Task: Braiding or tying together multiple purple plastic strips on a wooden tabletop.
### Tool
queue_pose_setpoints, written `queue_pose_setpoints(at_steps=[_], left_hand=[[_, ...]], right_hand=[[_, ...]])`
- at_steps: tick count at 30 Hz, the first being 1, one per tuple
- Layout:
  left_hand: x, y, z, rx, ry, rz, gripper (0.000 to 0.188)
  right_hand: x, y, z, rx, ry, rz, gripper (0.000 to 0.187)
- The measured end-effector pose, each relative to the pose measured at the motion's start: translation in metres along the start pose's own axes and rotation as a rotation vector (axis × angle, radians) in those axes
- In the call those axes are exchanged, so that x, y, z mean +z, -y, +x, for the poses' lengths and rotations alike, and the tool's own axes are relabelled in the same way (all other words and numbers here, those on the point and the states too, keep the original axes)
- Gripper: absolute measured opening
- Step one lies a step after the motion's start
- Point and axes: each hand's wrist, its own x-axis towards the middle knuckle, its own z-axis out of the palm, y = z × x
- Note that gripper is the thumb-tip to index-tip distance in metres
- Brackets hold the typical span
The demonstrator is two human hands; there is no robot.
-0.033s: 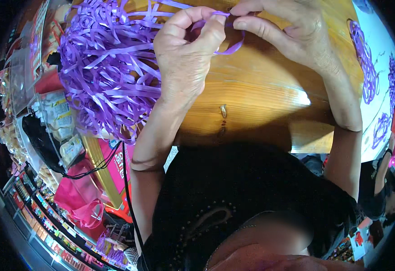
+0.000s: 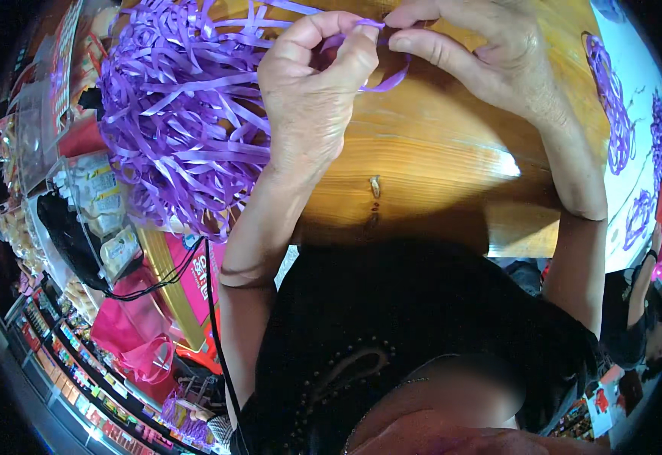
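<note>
Between the thumb and forefinger of my left hand (image 2: 308, 91) is a thin purple ribbon (image 2: 388, 82), bent into a small loop, its end curling down beneath my fingertips. My right hand (image 2: 490, 61) is just to the right of it, thumb and forefinger apart with a small gap between them and nothing visible in it. A big tangled heap of purple ribbons (image 2: 183, 114) spreads over the left part of the wooden table (image 2: 422, 159), beside my left wrist. Some strands run from the heap toward my left hand.
More purple ribbon (image 2: 611, 106) lies on a white surface (image 2: 619, 189) at the right. Clear containers (image 2: 92, 193) with packets, a black pouch (image 2: 65, 239) and a pink bag (image 2: 130, 334) crowd the left. A black cord (image 2: 213, 318) hangs by my left arm. Another person's arm (image 2: 641, 280) shows far right.
</note>
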Motion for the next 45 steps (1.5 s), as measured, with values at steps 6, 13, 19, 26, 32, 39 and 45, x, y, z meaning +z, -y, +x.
queue_pose_setpoints(at_steps=[6,13,19,26,32,39,45], left_hand=[[0.002,-0.001,-0.001,0.049,-0.008,0.033,0.011],[0.008,-0.003,-0.001,0.045,0.065,-0.152,0.013],[-0.001,0.001,0.000,-0.094,0.183,-0.410,0.014],[-0.006,0.002,0.002,-0.077,0.194,-0.418,0.013],[-0.009,0.004,0.003,-0.103,0.210,-0.506,0.014],[-0.008,0.001,0.001,-0.132,0.171,-0.484,0.013],[-0.005,0.002,0.000,-0.142,0.196,-0.434,0.015]], right_hand=[[0.006,0.001,-0.001,0.172,-0.019,0.199,0.007],[0.013,-0.006,-0.009,0.842,-0.033,1.230,0.005],[0.021,-0.018,-0.016,0.765,0.021,1.463,0.007],[0.017,0.004,-0.007,0.743,-0.054,1.128,0.007],[0.008,0.006,-0.004,0.241,-0.130,0.348,0.009],[0.001,0.006,-0.001,0.187,-0.056,0.398,0.011],[0.031,-0.042,0.002,-0.234,-0.181,0.459,0.008]])
